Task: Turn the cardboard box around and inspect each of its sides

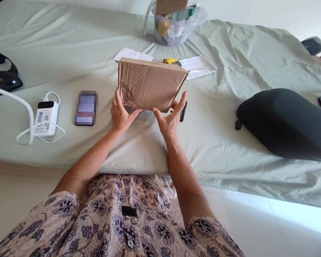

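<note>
A flat brown cardboard box (155, 84) with dark scribbles at its lower left is tilted up over the green sheet. My left hand (122, 116) grips its lower left corner, thumb along the bottom edge and fingers at the side. At the lower right corner, my right hand (169, 119) holds it too, with the thumb under the edge and fingers partly hidden behind. A black object (183, 111) shows just right of my right hand. Behind the box lie a yellow tape measure (172, 62) and white papers (199, 67).
A clear plastic basket (173, 34) of mixed items stands at the back. To the left lie a phone (86, 109) and a white power bank (46, 118) with a cable. A large dark grey bag (286, 123) rests at right on the sheet (216, 157).
</note>
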Demonstrator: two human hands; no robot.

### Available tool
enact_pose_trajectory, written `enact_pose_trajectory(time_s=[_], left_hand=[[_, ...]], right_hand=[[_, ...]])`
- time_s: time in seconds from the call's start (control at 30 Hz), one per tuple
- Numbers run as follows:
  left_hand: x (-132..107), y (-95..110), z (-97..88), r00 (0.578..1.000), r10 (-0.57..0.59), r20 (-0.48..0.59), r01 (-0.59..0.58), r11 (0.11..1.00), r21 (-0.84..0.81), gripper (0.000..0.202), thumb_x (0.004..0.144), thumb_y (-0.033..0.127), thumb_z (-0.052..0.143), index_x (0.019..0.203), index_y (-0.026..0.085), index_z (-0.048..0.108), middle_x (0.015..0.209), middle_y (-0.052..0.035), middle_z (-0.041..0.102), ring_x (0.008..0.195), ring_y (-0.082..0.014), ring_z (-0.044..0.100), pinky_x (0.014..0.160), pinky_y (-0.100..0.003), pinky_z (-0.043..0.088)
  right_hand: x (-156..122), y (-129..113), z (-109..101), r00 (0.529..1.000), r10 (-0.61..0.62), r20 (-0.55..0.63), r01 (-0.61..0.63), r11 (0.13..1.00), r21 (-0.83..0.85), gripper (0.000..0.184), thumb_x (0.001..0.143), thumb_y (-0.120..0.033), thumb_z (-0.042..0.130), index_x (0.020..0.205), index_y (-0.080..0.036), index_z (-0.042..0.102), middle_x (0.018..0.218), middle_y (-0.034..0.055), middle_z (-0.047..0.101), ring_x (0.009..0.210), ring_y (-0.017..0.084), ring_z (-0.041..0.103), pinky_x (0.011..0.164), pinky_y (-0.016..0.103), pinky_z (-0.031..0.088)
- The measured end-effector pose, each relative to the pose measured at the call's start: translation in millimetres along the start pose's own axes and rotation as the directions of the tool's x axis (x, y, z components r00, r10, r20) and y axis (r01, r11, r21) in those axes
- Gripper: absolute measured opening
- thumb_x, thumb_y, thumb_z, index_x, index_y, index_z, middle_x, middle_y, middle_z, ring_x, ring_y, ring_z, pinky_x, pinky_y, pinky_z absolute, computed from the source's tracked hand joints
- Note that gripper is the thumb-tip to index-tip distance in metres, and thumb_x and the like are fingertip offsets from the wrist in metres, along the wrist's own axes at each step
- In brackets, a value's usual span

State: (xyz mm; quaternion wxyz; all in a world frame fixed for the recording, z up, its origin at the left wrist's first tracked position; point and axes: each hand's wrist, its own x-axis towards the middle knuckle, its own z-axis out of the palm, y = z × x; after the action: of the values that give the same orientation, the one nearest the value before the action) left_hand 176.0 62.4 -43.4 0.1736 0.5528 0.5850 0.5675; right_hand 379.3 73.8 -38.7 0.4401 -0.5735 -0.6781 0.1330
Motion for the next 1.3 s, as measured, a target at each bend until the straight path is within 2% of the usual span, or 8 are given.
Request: enact_pose_trajectory(time_s=[0.1,0.23,0.47,0.6,0.73,0.87,1.07,1.3], left_hand=[[-5,12,3.1,1.000,-0.007,-0.022,0.006,0.999,-0.039,0.120,0.056,0.070,0.087,0.153,0.023,0.034,0.159,-0.0210,0.039,0.156,-0.0395,0.028,0.128,-0.055,0.029],[-9,20,7.5,0.998,-0.043,-0.048,0.042,0.999,-0.018,0.116,0.056,0.074,0.084,0.148,0.021,0.037,0.156,-0.0219,0.041,0.155,-0.0389,0.030,0.127,-0.054,0.031],[-13,19,14.2,0.989,-0.087,-0.120,0.090,0.996,0.016,0.104,0.060,0.067,0.087,0.141,0.021,0.039,0.148,-0.0205,0.047,0.148,-0.0365,0.040,0.126,-0.052,0.032],[-11,15,13.7,0.988,-0.068,-0.140,0.069,0.998,0.004,0.100,0.062,0.061,0.089,0.141,0.021,0.041,0.146,-0.0192,0.049,0.147,-0.0350,0.042,0.125,-0.050,0.034],[-7,13,7.3,0.989,-0.047,-0.138,0.042,0.999,-0.034,0.086,0.072,0.058,0.083,0.140,0.021,0.046,0.145,-0.0174,0.052,0.148,-0.0319,0.042,0.126,-0.047,0.033],[-3,14,-0.5,0.990,-0.042,-0.136,0.033,0.997,-0.065,0.074,0.079,0.059,0.077,0.137,0.021,0.051,0.140,-0.0149,0.056,0.143,-0.0289,0.047,0.124,-0.043,0.035],[2,7,-5.7,0.989,-0.070,-0.127,0.053,0.990,-0.129,0.056,0.086,0.066,0.066,0.119,0.021,0.063,0.115,-0.0098,0.063,0.124,-0.0248,0.058,0.120,-0.042,0.039],[6,-6,-5.9,0.994,-0.040,-0.105,0.033,0.997,-0.063,0.041,0.092,0.057,0.062,0.112,0.021,0.064,0.106,-0.0077,0.062,0.109,-0.0215,0.060,0.115,-0.041,0.044]], right_hand=[[-3,-10,0,0.999,0.007,-0.037,-0.010,0.998,-0.069,0.105,0.086,-0.074,0.055,0.166,-0.025,0.007,0.165,0.0212,0.024,0.143,0.039,0.043,0.105,0.062,0.049],[-7,-23,0,0.995,0.073,-0.074,-0.079,0.992,-0.094,0.111,0.082,-0.076,0.059,0.164,-0.019,0.011,0.162,0.0255,0.028,0.151,0.044,0.032,0.112,0.066,0.041],[-10,-24,4,0.989,0.102,-0.107,-0.112,0.989,-0.098,0.108,0.082,-0.073,0.062,0.164,-0.021,0.012,0.156,0.0256,0.036,0.149,0.043,0.035,0.113,0.068,0.039],[-5,-15,4,0.993,0.019,-0.116,-0.033,0.993,-0.113,0.106,0.084,-0.072,0.060,0.164,-0.025,0.011,0.161,0.0228,0.032,0.146,0.041,0.039,0.112,0.067,0.042],[1,-3,1,0.996,0.033,-0.080,-0.030,0.999,0.044,0.098,0.088,-0.070,0.055,0.165,-0.027,0.012,0.156,0.0192,0.038,0.138,0.036,0.048,0.105,0.059,0.051],[4,5,-5,0.996,0.094,0.003,-0.093,0.977,0.191,0.084,0.092,-0.066,0.050,0.162,-0.027,0.024,0.144,0.0164,0.051,0.132,0.031,0.053,0.094,0.047,0.058],[9,10,-11,0.985,0.092,-0.146,-0.071,0.988,0.138,0.063,0.099,-0.062,0.029,0.143,-0.025,0.056,0.130,0.0136,0.060,0.121,0.026,0.061,0.092,0.041,0.058],[19,38,-3,0.989,0.126,-0.080,-0.095,0.945,0.313,0.066,0.096,-0.067,0.037,0.144,-0.024,0.052,0.122,0.0123,0.064,0.116,0.025,0.064,0.095,0.044,0.057]])
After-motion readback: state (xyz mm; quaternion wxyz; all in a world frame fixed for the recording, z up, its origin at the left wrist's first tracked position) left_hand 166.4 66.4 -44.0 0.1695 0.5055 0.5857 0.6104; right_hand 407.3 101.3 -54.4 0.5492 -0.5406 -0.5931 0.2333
